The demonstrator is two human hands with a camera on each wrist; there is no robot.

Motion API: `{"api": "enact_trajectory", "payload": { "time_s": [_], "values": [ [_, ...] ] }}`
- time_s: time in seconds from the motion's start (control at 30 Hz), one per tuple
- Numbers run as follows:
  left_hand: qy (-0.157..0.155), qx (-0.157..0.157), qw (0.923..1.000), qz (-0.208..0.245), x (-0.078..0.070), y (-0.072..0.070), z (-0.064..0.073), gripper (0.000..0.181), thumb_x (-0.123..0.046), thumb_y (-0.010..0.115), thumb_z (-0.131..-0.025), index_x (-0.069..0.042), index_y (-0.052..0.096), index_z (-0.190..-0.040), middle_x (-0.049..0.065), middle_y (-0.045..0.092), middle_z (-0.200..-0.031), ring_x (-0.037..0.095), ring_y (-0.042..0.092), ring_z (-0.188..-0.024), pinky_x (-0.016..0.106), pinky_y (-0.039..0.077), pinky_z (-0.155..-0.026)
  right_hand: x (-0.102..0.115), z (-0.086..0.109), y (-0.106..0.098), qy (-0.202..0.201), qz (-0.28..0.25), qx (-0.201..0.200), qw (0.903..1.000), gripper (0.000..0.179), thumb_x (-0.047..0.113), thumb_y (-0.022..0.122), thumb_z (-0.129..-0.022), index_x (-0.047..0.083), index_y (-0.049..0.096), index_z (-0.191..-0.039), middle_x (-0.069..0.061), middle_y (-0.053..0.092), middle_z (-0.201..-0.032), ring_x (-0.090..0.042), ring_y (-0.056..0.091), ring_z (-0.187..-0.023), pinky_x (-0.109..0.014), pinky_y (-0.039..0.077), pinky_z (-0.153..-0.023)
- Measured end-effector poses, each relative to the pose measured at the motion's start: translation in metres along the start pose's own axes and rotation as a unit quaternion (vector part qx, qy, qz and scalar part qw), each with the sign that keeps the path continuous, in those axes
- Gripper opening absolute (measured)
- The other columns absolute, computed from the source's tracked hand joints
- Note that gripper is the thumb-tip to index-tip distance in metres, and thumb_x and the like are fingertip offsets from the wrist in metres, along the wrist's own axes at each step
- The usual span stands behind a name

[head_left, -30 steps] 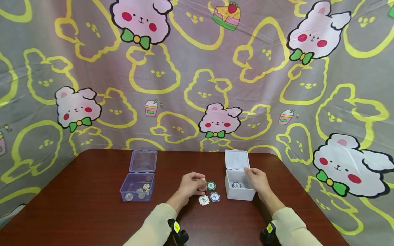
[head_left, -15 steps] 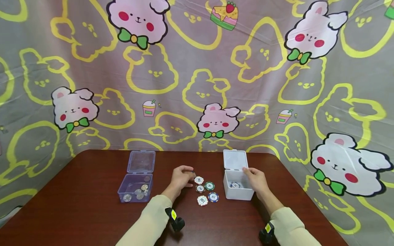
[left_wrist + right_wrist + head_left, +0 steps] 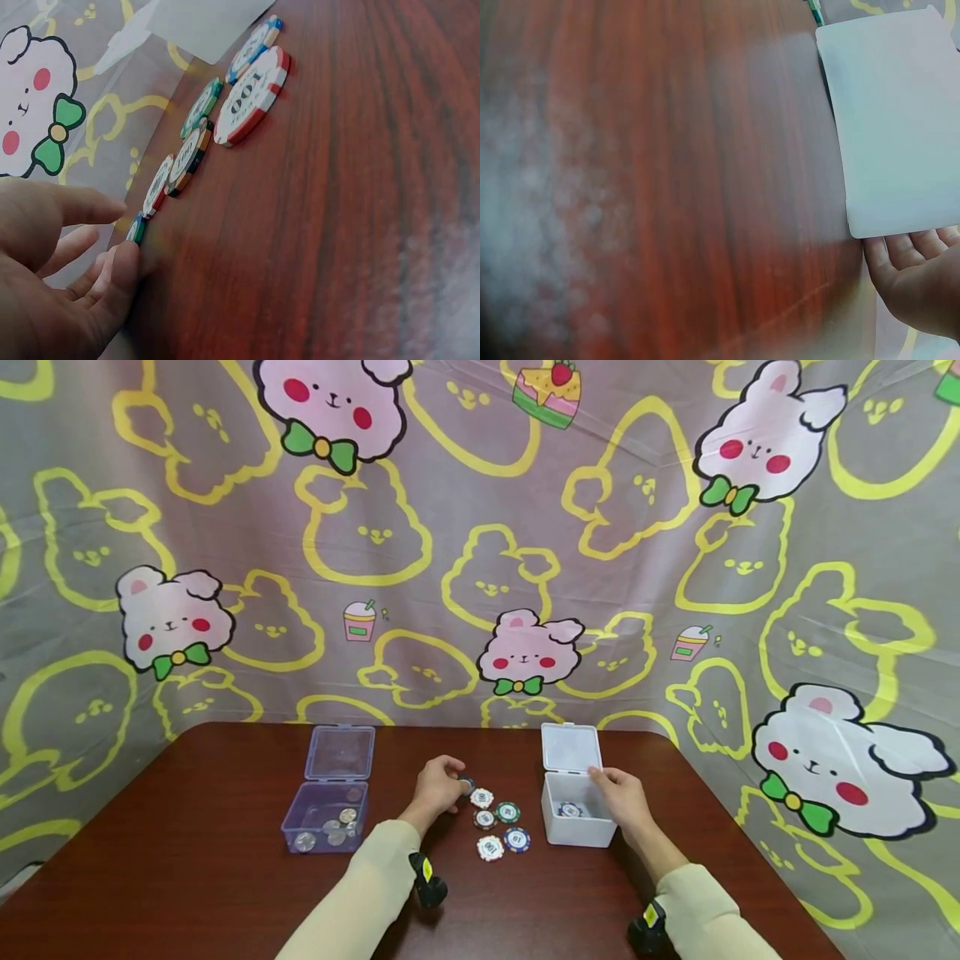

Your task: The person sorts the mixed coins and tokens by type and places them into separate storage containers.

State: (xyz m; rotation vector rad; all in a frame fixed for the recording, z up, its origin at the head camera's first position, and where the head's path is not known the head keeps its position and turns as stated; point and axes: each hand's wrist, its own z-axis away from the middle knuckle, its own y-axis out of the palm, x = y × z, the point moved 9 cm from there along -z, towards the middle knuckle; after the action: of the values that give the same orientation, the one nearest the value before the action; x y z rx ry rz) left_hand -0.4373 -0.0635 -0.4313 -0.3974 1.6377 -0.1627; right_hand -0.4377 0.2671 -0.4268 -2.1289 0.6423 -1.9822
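Observation:
My left hand [image 3: 437, 789] is at a blue-green poker chip [image 3: 467, 786], its fingertips beside the edge; in the left wrist view the thumb and fingers [image 3: 75, 199] stand apart, and the chip is partly hidden. Close by lie a white chip [image 3: 482, 797], a dark-edged chip [image 3: 484, 819], a green chip [image 3: 508, 812], a red-edged white chip [image 3: 491, 848] marked 100 and a blue chip [image 3: 517, 840]. With my right hand [image 3: 625, 797] I hold the right wall of a white plastic box [image 3: 579, 832], thumb over the rim. Inside it a blue-and-white chip [image 3: 570, 810] shows.
On the left stands a purple see-through box [image 3: 324, 843], lid raised, with several silver coins [image 3: 337, 835] inside. The white box's lid [image 3: 572, 747] is also up. A printed cloth [image 3: 420, 552] hangs behind the brown table [image 3: 187, 860].
My left hand has drawn back left from over the chips, uncovering the white and dark-edged ones, and has come to the blue-green chip. My right hand stays on the white box.

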Motion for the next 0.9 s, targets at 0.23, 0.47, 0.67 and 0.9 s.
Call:
{"api": "enact_trajectory", "payload": {
  "time_s": [0.23,0.47,0.67,0.9],
  "values": [
    [0.025,0.028,0.9953,-0.090,-0.0015,0.0072,-0.0023,0.038,0.007,0.081,-0.075,0.004,0.067,-0.111,0.017,0.059,-0.098,0.016,0.053,-0.047,0.028,0.050,-0.043,-0.0010,-0.0004,0.0010,0.001,0.001,0.005,1.0000,0.044,0.030,0.058,-0.103,-0.011,0.064,-0.117,-0.020,0.061,-0.110,-0.030,0.047,-0.103,-0.037,0.036,-0.080],
    [0.033,0.027,0.9938,-0.103,0.0006,0.0069,-0.0054,0.031,0.009,0.078,-0.075,0.005,0.070,-0.105,0.010,0.057,-0.087,0.015,0.055,-0.047,0.027,0.050,-0.043,0.0003,-0.0001,0.0001,-0.001,0.007,-0.001,1.0000,0.042,0.030,0.060,-0.102,-0.010,0.066,-0.114,-0.018,0.062,-0.106,-0.029,0.048,-0.100,-0.037,0.037,-0.078],
    [0.031,0.034,0.9929,-0.110,-0.0008,0.0064,-0.0065,0.031,0.010,0.078,-0.074,0.005,0.071,-0.104,0.008,0.057,-0.082,0.014,0.055,-0.045,0.026,0.051,-0.043,0.0008,0.0002,0.0000,0.001,0.007,-0.001,1.0000,0.042,0.030,0.059,-0.102,-0.010,0.066,-0.113,-0.018,0.062,-0.106,-0.029,0.048,-0.099,-0.036,0.036,-0.078],
    [0.022,0.046,0.9925,-0.111,-0.0002,0.0073,-0.0078,0.034,0.009,0.078,-0.075,0.007,0.069,-0.107,0.008,0.056,-0.081,0.014,0.055,-0.046,0.027,0.052,-0.044,0.0007,0.0004,0.0004,0.002,0.006,0.002,1.0000,0.041,0.030,0.058,-0.103,-0.009,0.066,-0.113,-0.016,0.061,-0.104,-0.027,0.046,-0.098,-0.036,0.035,-0.077]
  ]
}}
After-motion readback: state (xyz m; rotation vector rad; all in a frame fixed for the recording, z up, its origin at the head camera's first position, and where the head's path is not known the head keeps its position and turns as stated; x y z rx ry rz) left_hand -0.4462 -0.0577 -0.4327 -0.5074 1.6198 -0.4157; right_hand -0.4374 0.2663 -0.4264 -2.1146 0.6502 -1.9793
